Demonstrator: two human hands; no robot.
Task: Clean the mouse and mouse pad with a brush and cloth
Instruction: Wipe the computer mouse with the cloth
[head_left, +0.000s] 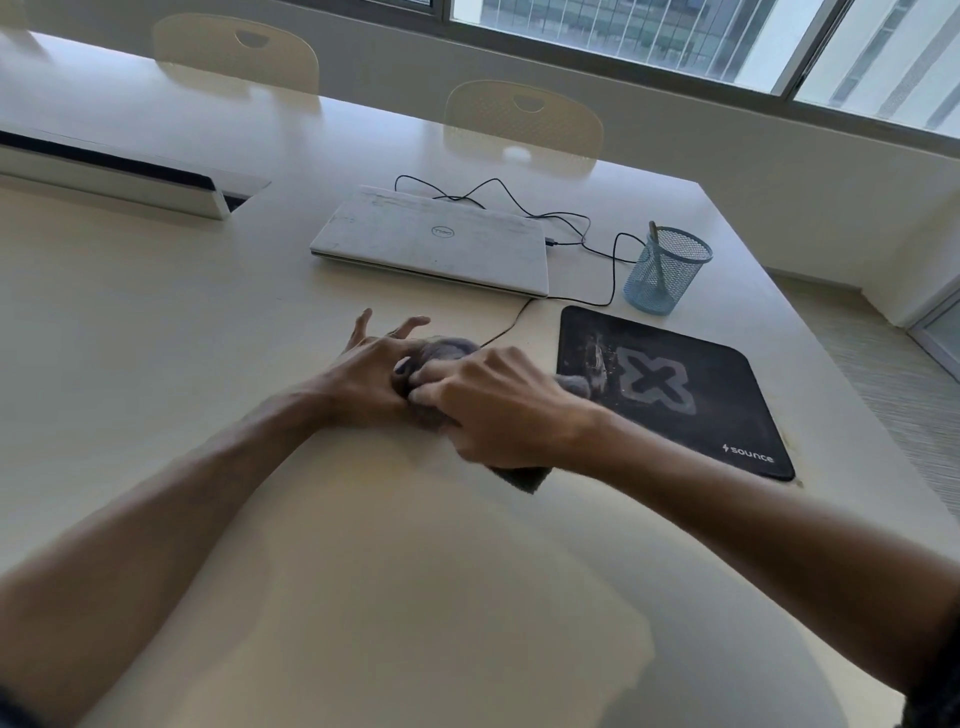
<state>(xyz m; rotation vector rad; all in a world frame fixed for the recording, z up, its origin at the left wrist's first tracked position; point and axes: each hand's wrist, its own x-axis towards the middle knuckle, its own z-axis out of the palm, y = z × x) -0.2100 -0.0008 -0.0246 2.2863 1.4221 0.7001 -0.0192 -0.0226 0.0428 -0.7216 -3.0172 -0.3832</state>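
Hands meeting left of mouse pad (675, 395) | right hand (493, 410) gripping grey cloth (447, 351) | left hand (369, 374) steadying bundle, fingers splayed | mouse hidden

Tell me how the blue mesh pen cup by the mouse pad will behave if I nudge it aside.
The mesh cup looks light, being open wire. It stands tall on a narrower base, with a stick-like handle leaning inside, so a high push may tip it. Low, it should slide on the smooth table.

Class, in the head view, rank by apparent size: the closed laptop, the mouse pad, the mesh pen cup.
1-2. Laptop and mouse pad: look alike, and the pad lies nearer, so unranked.
3. Mesh pen cup: clearly smallest.
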